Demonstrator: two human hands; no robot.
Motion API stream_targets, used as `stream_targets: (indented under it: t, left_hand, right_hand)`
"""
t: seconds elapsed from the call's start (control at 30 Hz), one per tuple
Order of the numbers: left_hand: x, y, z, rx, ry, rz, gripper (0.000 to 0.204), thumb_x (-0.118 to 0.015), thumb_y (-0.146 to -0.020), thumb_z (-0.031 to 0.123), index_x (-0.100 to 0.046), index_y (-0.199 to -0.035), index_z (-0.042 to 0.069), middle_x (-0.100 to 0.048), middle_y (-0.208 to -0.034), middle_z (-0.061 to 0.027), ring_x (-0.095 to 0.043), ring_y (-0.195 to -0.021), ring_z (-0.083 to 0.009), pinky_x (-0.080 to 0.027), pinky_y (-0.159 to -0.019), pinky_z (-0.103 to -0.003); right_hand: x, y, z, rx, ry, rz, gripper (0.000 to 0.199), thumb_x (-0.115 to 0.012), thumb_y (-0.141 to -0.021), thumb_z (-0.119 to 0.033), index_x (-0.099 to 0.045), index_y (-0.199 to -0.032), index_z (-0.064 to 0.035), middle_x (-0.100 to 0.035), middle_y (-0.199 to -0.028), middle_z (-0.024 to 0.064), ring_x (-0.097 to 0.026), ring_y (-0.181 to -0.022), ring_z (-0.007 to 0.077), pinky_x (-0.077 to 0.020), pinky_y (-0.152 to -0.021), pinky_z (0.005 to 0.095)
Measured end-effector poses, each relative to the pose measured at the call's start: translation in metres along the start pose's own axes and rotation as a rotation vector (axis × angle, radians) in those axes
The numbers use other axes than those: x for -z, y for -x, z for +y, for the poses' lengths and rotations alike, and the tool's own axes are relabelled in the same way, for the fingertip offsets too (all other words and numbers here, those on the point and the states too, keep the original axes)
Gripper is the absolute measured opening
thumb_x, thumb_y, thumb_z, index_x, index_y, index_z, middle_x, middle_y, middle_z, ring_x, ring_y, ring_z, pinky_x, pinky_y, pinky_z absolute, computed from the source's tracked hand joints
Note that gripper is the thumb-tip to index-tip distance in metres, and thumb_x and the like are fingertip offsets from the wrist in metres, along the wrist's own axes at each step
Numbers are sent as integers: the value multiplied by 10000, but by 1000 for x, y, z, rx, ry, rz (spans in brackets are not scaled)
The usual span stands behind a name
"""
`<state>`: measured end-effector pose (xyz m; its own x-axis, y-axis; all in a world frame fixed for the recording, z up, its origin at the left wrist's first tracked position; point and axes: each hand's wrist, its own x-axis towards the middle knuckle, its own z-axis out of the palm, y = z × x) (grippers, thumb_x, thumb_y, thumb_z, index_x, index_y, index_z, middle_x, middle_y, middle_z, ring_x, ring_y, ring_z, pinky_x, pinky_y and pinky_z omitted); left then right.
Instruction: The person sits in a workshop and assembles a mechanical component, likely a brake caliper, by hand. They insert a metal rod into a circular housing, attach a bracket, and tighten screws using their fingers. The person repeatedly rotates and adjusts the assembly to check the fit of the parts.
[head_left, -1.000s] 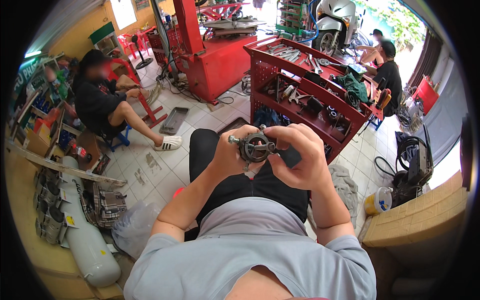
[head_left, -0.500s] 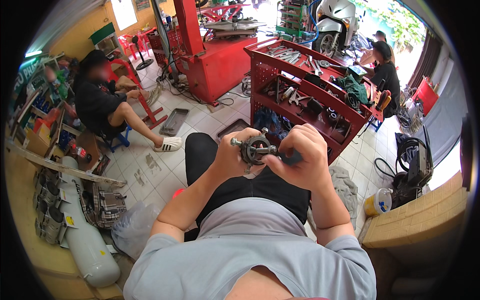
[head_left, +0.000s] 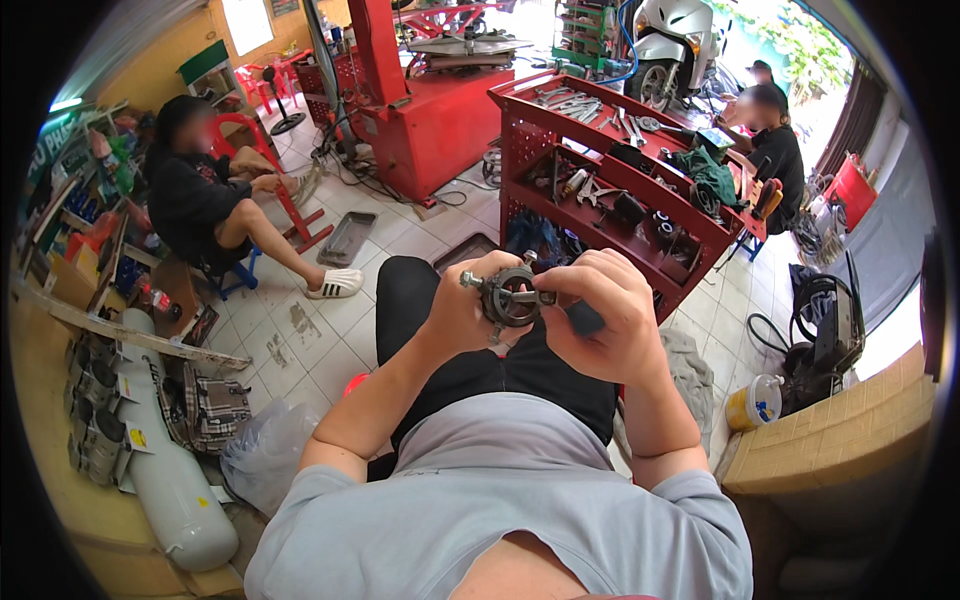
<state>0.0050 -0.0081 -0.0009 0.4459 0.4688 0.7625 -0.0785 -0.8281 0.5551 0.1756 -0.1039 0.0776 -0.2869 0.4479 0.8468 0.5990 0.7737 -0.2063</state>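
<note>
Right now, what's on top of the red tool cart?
Wrenches and other hand tools, plus a crumpled green cloth; whatever lies under the cloth is hidden.

Around the metal ring (head_left: pixel 490 300), the middle of my clock, the left grip (head_left: pixel 460 315) and right grip (head_left: pixel 610 312) close off nine and three, and a bolt (head_left: pixel 525 297) crosses the hole. The red cart (head_left: pixel 600 148) walls off twelve to nearly three. Legs in black trousers (head_left: pixel 505 372) lie toward six, blocking the way down. From where I stand, bare tiled floor (head_left: pixel 325 355) opens at nine, past the knee, up to a co-worker's white shoe (head_left: pixel 335 284); a metal tray (head_left: pixel 348 240) lies at ten. At three, a tile strip runs between the cart and a black machine (head_left: pixel 838 325), with a bucket (head_left: pixel 745 412) at four. A plastic bag (head_left: pixel 270 445) and grey tank (head_left: pixel 185 500) crowd eight.
</note>
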Motion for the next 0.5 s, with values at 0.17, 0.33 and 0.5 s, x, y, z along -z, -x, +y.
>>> stream_targets:
  t: [0.17, 0.33, 0.5]
  left_hand:
    - [2, -3, 9, 1, 23, -7, 470, -862, -607, 233, -591, -959, 78, -642, -741, -64, -625, -626, -202, -495, -599, -299]
    - [1, -3, 4, 8, -5, 3, 469, -867, -613, 243, -591, -954, 77, -638, -729, -60, -621, -622, -205, -493, -599, -307]
    - [2, -3, 9, 7, 13, -12, 470, -857, -603, 230, -583, -955, 80, -641, -731, -56, -620, -625, -230, -497, -609, -323]
  right_hand:
    - [5, -2, -4, -53, 42, -24, 252, -781, -647, -140, -596, -811, -96, -536, -650, 10, -520, -578, 199, -385, -576, 322]
    - [1, -1, 0, -10, 46, -5, 254, -787, -656, -153, -603, -820, -96, -532, -649, 9, -512, -571, 198, -381, -571, 323]
    - [6, -6, -7, -50, 7, -10, 243, -784, -657, -149, -605, -811, -95, -537, -649, 8, -516, -568, 197, -379, -568, 319]
